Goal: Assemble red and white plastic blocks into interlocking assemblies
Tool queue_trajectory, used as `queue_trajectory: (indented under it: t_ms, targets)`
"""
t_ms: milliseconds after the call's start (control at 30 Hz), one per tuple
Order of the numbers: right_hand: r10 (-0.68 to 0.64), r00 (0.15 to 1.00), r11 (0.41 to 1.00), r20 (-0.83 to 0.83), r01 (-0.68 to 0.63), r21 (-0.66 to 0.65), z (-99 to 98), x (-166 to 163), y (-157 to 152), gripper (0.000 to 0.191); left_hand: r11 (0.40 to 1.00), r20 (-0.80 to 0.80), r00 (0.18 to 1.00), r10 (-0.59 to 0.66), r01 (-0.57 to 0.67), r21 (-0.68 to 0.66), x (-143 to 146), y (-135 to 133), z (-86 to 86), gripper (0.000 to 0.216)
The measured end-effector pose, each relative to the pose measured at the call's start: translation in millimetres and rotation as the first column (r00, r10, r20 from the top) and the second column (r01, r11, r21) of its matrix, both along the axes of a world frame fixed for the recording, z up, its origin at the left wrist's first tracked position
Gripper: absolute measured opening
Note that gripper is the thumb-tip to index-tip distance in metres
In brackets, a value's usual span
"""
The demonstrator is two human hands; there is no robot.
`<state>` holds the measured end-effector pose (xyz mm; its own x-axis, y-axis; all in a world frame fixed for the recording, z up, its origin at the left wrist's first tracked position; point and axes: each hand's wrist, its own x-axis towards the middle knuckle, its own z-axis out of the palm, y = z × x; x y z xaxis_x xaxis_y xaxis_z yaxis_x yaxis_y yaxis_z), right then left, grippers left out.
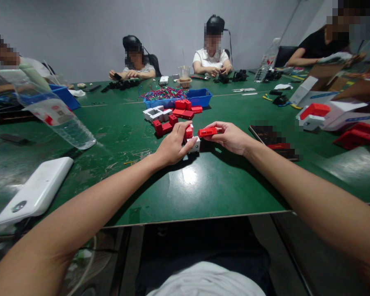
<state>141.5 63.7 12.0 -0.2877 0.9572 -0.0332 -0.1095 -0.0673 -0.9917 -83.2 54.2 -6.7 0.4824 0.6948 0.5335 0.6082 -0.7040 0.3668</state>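
My left hand (174, 144) is closed around a white plastic block (195, 144) that has red plastic at its top, low over the green table (154, 193). Part of that block is hidden behind my fingers. Between the fingertips of my right hand (230, 137) is a small red plastic piece (207, 132), held level just right of the white block. A narrow gap seems to separate the two. Beyond my left hand lie several red blocks (164, 128) and a cluster of white blocks (156, 114).
Blue bins (200, 98), one heaped with coloured wires (166, 93), stand behind the blocks. At left are a tilted water bottle (60, 113) and a white power bank (37, 189). A phone (269, 142), red-and-white parts (314, 116) and cardboard boxes (348, 98) lie right. Several people sit around the table.
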Motion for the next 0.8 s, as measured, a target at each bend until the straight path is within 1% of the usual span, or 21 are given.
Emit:
queue_trajectory:
  t_ms: [400, 800]
  targets:
    - [0.005, 1.000, 1.000, -0.012, -0.005, 0.010, -1.0, 0.1, 1.1, 0.032, 1.000, 0.002, 1.000, -0.003, 0.003, -0.003, -0.1, 0.1, 0.0, 0.056]
    - [-0.013, 1.000, 0.999, 0.023, 0.012, 0.032, 0.4, -0.2, -0.2, 0.036, 1.000, 0.011, 1.000, 0.002, -0.002, 0.003, -0.3, 1.1, -1.9, 0.055]
